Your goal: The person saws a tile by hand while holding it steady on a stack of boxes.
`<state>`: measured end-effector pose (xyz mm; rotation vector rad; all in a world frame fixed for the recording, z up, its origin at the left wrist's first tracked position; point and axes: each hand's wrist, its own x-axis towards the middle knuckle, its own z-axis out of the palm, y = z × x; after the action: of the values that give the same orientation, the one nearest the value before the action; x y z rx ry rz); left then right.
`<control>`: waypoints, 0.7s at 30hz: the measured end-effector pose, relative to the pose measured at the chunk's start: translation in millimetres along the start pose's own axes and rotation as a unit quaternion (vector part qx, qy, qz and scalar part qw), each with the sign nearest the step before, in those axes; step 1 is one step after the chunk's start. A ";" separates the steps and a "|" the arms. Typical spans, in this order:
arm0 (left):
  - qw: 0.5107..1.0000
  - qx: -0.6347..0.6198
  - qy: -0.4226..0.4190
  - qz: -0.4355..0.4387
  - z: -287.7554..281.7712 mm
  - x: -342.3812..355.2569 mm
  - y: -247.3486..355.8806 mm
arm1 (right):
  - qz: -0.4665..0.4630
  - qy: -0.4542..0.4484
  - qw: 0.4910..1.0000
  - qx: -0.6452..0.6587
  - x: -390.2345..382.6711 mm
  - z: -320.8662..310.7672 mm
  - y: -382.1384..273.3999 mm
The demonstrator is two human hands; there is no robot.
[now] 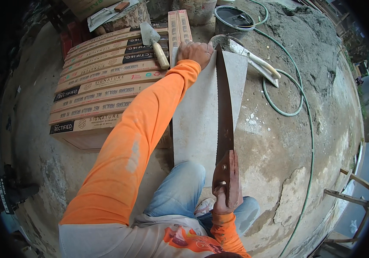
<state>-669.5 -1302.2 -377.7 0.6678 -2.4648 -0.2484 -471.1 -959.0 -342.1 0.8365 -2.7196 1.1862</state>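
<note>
The right hand (222, 202) is wrapped around the reddish-brown, flat handle of a long, dark-bladed handsaw (225, 107). From this grip the saw's long axis runs forward, away from the person, leaning slightly left; its narrow tip points ahead, ending just beside the left hand (196, 54). The toothed edge faces left. A pale grey, flat board (195, 116) lies ahead of the grip, showing on both sides of the blade. The left hand rests knuckles up at the board's far end; whether it clamps or only presses cannot be told. Forward-left of the grip, a wooden-handled metal trowel (155, 43) lies on stacked brown cardboard cartons (102, 81).
</note>
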 end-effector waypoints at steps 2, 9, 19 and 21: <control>1.000 -0.002 -0.009 0.000 -2.4 -0.5 4.9 | 0.050 0.017 0.991 0.126 20.4 19.6 29.1; 0.999 0.026 -0.047 -0.001 -6.2 -1.4 1.3 | -0.025 0.052 0.989 0.140 41.3 39.8 38.8; 0.999 0.004 -0.040 0.012 -1.9 -1.2 7.7 | 0.056 0.024 0.968 0.244 85.4 53.6 37.3; 0.999 0.021 -0.041 0.002 3.5 -0.5 -1.2 | -0.048 0.078 0.976 0.196 94.2 54.1 25.0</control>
<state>-670.6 -1302.9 -381.2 0.6817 -2.5550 -0.2268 -555.4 -1025.6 -372.2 0.8550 -2.3278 1.7169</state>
